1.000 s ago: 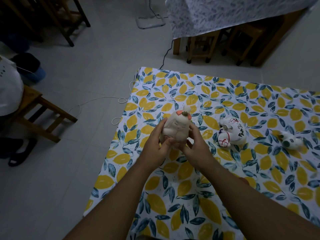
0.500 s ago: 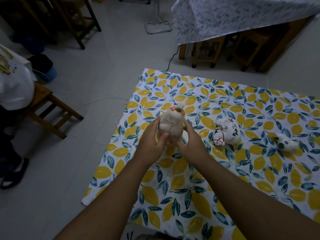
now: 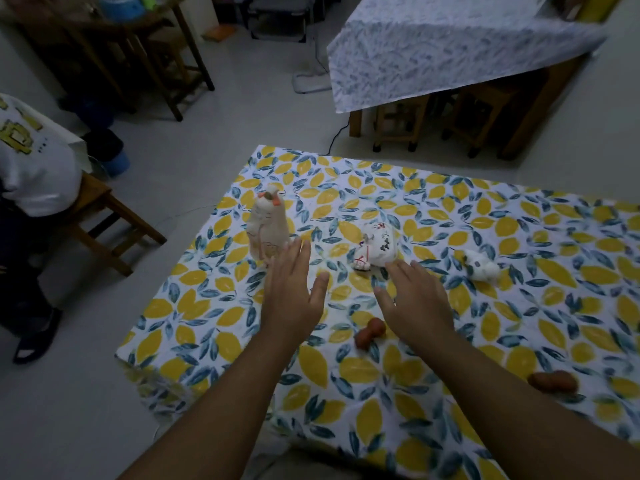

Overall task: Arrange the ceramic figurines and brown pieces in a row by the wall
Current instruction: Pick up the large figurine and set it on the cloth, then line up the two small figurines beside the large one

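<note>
A tall cream cat figurine (image 3: 268, 230) with orange ears stands upright near the table's left edge. My left hand (image 3: 294, 292) hovers just in front of it, open and empty, fingertips close to its base. A round white painted cat figurine (image 3: 377, 249) lies on its side in the middle. My right hand (image 3: 415, 299) is open just below it, holding nothing. A small white figurine (image 3: 481, 266) lies further right. One brown peanut-shaped piece (image 3: 370, 332) rests between my wrists. Another brown piece (image 3: 554, 381) lies at the right near the front edge.
The table wears a yellow-and-blue leaf cloth (image 3: 519, 220). A seated person in a white shirt (image 3: 31, 168) is on a wooden stool (image 3: 104, 220) to the left. Another covered table (image 3: 450, 46) with stools under it stands behind. A cable (image 3: 332, 140) runs across the floor.
Both hands let go of the tall cream cat, which now stands on the table at the left. The hands have drawn back and opened. The camera has tilted, showing the brown pieces.
</note>
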Demonstrator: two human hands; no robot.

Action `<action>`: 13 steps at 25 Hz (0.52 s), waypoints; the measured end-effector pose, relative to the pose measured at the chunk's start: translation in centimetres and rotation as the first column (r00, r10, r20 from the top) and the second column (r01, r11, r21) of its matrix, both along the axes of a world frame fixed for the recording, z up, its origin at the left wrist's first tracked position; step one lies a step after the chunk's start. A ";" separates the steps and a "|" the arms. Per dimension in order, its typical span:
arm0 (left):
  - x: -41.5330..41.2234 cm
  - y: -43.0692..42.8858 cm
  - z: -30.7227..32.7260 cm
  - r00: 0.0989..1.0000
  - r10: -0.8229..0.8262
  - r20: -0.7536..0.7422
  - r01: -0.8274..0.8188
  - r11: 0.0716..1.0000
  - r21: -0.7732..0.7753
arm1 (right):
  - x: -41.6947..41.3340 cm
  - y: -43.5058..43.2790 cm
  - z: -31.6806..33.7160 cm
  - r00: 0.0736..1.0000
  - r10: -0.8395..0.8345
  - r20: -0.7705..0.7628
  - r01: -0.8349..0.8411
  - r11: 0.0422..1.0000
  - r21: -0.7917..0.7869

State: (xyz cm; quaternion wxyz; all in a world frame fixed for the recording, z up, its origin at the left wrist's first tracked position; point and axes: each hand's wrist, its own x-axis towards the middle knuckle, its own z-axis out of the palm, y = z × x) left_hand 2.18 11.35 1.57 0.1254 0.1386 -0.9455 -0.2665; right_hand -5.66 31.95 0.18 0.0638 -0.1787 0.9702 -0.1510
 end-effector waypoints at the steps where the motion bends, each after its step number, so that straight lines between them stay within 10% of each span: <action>1: -0.2 1.8 -0.1 1.000 -0.014 0.020 0.014 1.000 0.008 | -0.1 1.8 -0.2 1.000 -0.018 -0.002 0.018 0.999 0.031; 13: -12.2 7.5 -3.9 0.977 -0.009 0.211 -0.033 0.980 0.195 | -10.1 10.9 -3.6 0.878 -0.444 0.179 0.465 0.880 -0.097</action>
